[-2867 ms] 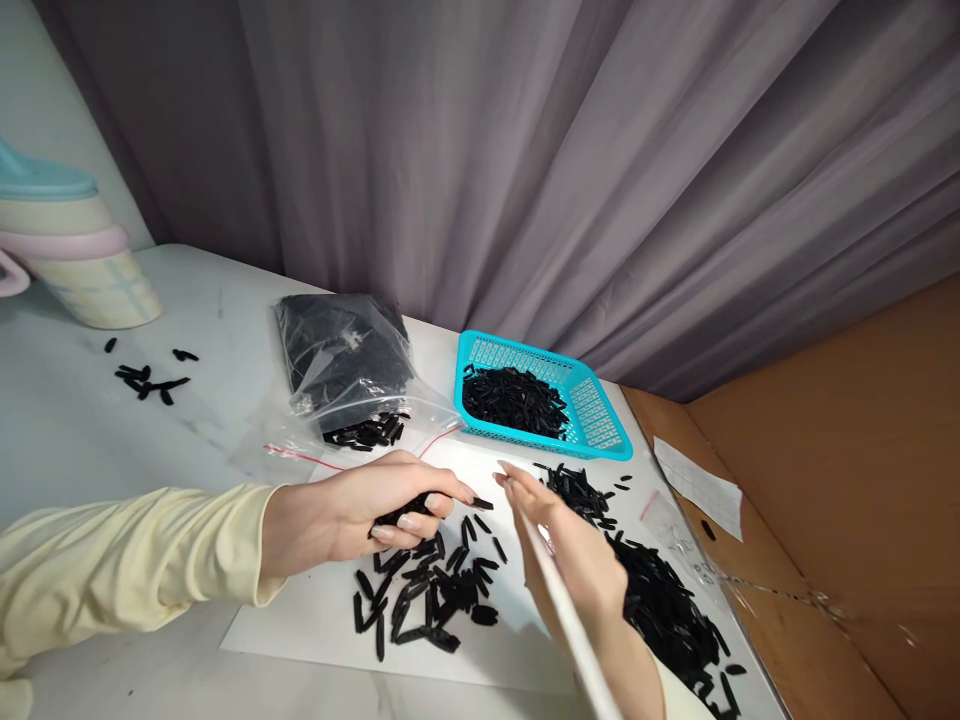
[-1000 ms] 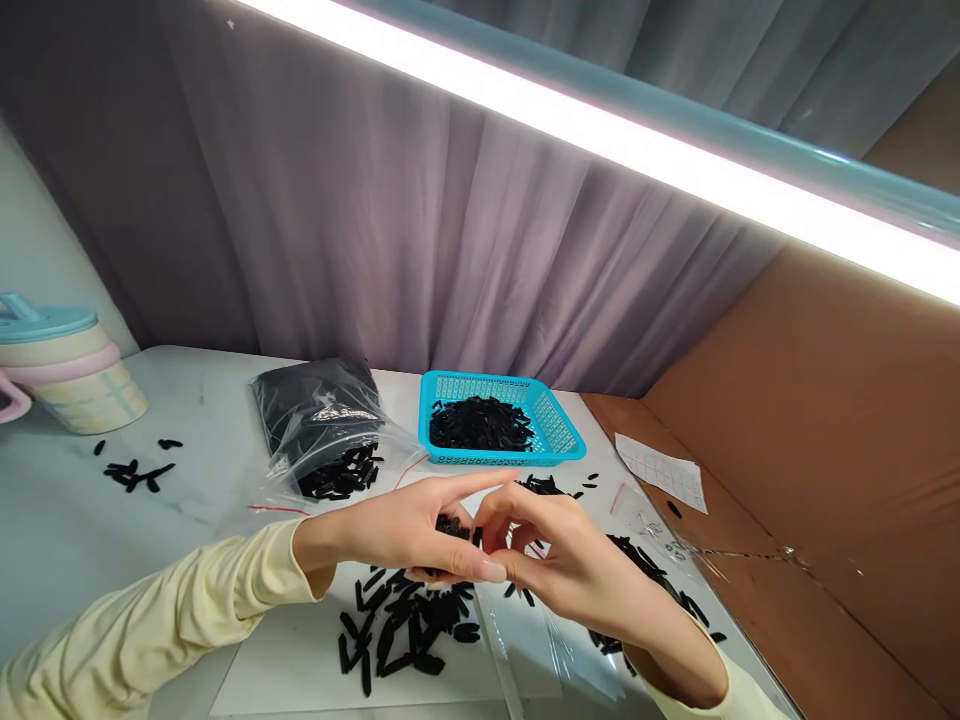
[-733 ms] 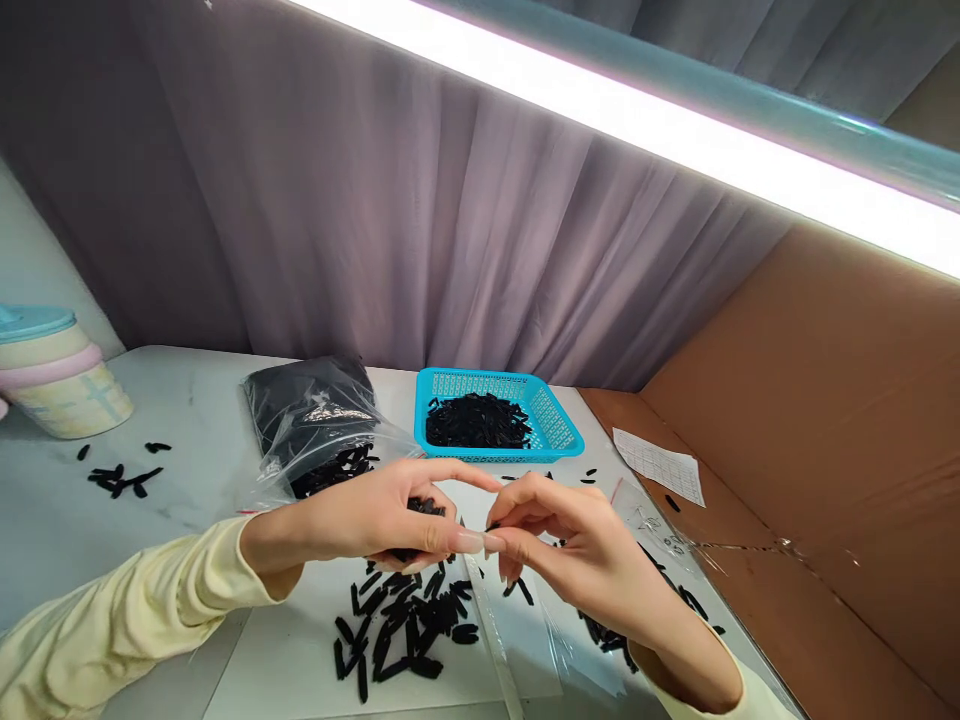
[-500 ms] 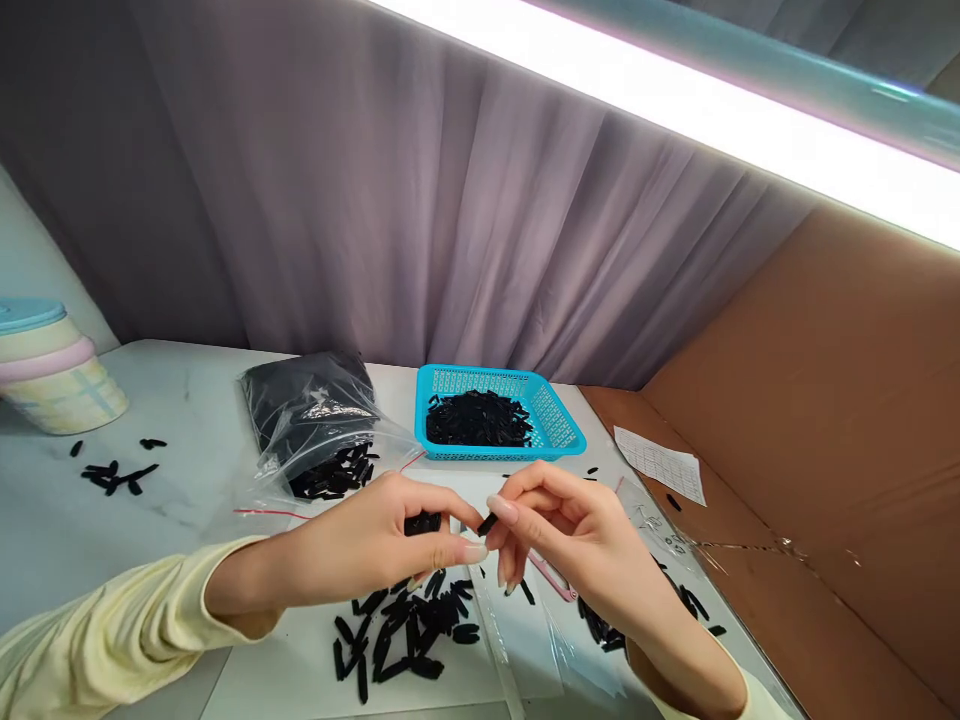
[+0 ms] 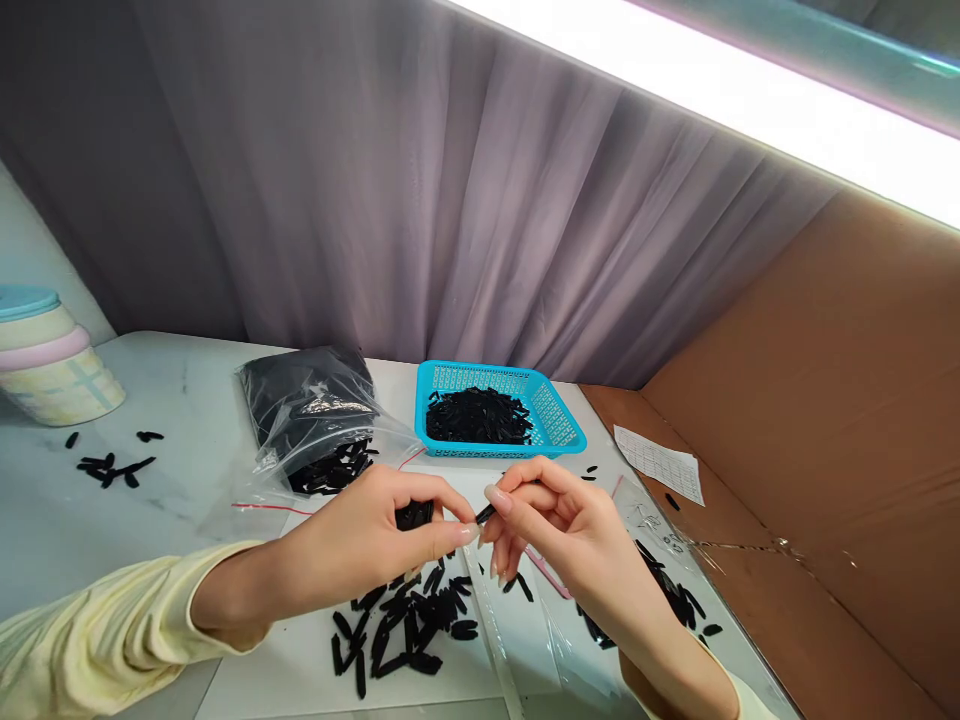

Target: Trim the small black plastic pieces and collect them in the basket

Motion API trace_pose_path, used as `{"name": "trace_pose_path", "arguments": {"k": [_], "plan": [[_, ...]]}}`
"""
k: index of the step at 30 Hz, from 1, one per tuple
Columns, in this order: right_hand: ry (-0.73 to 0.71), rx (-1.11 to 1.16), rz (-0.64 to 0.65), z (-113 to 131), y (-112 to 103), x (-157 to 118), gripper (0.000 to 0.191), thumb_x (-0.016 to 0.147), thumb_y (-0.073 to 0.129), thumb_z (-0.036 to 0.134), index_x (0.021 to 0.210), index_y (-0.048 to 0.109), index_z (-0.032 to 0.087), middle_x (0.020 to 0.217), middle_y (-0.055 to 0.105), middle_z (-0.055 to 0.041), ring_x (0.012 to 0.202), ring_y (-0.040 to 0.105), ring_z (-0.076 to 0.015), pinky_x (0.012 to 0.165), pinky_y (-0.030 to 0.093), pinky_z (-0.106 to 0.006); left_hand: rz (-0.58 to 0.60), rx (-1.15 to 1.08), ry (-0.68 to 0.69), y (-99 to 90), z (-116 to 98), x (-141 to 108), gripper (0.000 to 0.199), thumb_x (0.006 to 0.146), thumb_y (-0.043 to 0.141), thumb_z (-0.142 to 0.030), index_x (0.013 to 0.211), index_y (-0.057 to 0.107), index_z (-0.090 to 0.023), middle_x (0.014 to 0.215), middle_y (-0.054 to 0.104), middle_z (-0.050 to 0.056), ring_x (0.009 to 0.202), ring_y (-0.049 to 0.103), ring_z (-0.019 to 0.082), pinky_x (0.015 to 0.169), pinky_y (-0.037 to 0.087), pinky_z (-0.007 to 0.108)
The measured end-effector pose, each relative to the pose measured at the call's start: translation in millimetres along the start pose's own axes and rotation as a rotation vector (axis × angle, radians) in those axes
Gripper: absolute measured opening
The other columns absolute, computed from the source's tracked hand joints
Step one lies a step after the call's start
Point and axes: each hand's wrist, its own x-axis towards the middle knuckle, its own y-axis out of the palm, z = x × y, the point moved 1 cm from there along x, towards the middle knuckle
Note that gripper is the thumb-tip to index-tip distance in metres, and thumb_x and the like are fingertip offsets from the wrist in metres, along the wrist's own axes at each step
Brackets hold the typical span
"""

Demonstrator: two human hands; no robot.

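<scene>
My left hand (image 5: 379,525) and my right hand (image 5: 562,515) meet above the table's middle. Between them is a small, slim black piece (image 5: 486,514), its exact kind unclear. My right thumb and forefinger pinch one end. The left thumb and forefinger close at its other end. More black pieces (image 5: 415,515) show within the curl of my left hand. Under both hands lies a loose pile of black pieces (image 5: 409,625) on a white sheet. A pink-handled tool (image 5: 550,573) is partly hidden behind my right hand.
Beyond my hands stands a blue perforated basket (image 5: 495,451) heaped with black pieces. Left of it lies a clear zip bag (image 5: 307,405) with black contents. A lidded container (image 5: 60,385) is far left. Printed paper (image 5: 660,465) and more pieces (image 5: 671,590) lie right, beside cardboard.
Both hands stay together in nearly the same place. The black piece has turned slightly, and less of it shows between the fingertips. The camera view has shifted a little.
</scene>
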Motion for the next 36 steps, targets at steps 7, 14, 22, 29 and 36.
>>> {"name": "trace_pose_path", "arguments": {"k": [7,14,22,29,36], "plan": [[-0.014,-0.064,0.014,1,7,-1,0.018,0.083,0.062,0.034,0.083,0.057,0.017,0.066,0.066,-0.0005,0.056,0.065,-0.0122,0.058,0.058,-0.026,-0.045,0.092,0.053,6.0,2,2,0.021,0.079,0.054,-0.034,0.077,0.068,-0.019,0.059,0.055,-0.003,0.053,0.041,0.010,0.051,0.031,0.021],[-0.084,-0.207,0.072,4,3,-3,0.017,0.085,0.057,0.027,0.099,0.063,0.018,0.083,0.069,-0.0043,0.068,0.067,-0.0144,0.066,0.059,-0.029,-0.130,0.107,0.021,1.0,0,4,0.019,0.076,0.058,-0.036,0.081,0.069,-0.021,0.062,0.055,-0.004,0.053,0.044,0.010,0.051,0.033,0.020],[-0.381,-0.613,0.035,-3,-4,-6,0.034,0.087,0.043,0.008,0.117,0.053,0.021,0.092,0.072,-0.0039,0.073,0.069,-0.0145,0.069,0.057,-0.027,0.053,-0.037,-0.117,-6.6,4,11,0.031,0.080,0.055,-0.047,0.084,0.067,-0.018,0.050,0.044,-0.006,0.041,0.034,0.006,0.040,0.026,0.018],[-0.409,-0.717,0.061,-9,0,-9,0.037,0.090,0.040,0.010,0.124,0.046,0.022,0.100,0.071,-0.0039,0.078,0.069,-0.0154,0.071,0.055,-0.026,0.117,-0.108,-0.067,-5.9,8,11,0.033,0.084,0.053,-0.045,0.082,0.068,-0.016,0.050,0.045,-0.005,0.040,0.034,0.005,0.038,0.024,0.017],[-0.296,-0.577,0.064,-2,-2,-7,0.028,0.088,0.046,0.013,0.115,0.051,0.018,0.091,0.073,-0.0041,0.071,0.069,-0.0138,0.069,0.055,-0.024,0.135,-0.216,-0.106,-8.8,8,11,0.027,0.083,0.055,-0.038,0.082,0.069,-0.014,0.050,0.044,-0.006,0.039,0.030,0.003,0.036,0.021,0.016]]}}
